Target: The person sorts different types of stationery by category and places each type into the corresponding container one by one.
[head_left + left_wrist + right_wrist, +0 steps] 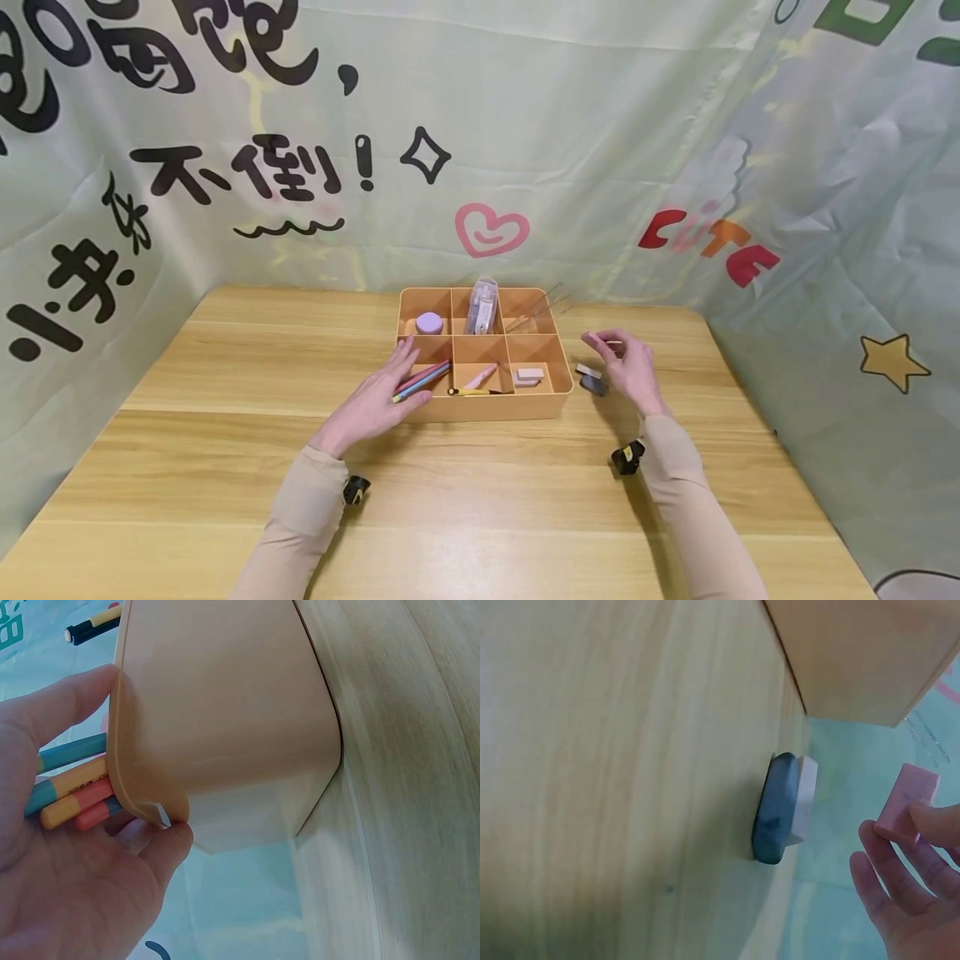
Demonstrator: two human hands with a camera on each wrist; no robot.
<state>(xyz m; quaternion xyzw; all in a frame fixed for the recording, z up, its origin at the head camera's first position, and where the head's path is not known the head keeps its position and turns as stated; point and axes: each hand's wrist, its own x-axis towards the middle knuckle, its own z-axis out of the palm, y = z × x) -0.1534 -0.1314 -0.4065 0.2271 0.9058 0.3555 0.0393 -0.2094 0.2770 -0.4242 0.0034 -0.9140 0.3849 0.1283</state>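
My left hand (377, 398) rests over the left front corner of an orange-tan desk organizer (495, 407), its fingers fairly straight and touching the rim. Several coloured pens (422, 380) stick out beneath that hand from the front left compartment. To the right of the organizer, my right hand (628, 363) is raised above the table. It pinches a pink eraser (909, 796) between thumb and fingers. Below it on the table lie a dark blue-grey rounded object (775, 810) and a whitish block (803, 799), side by side.
In the organizer are a purple round item (429, 323), a translucent purple case (482, 308), a pink pen (482, 376), a yellow-and-black pen (468, 392) and whitish erasers (528, 375). A clear strip (542, 307) leans over the back right rim. A printed cloth (570, 150) hangs behind the wooden table (495, 500).
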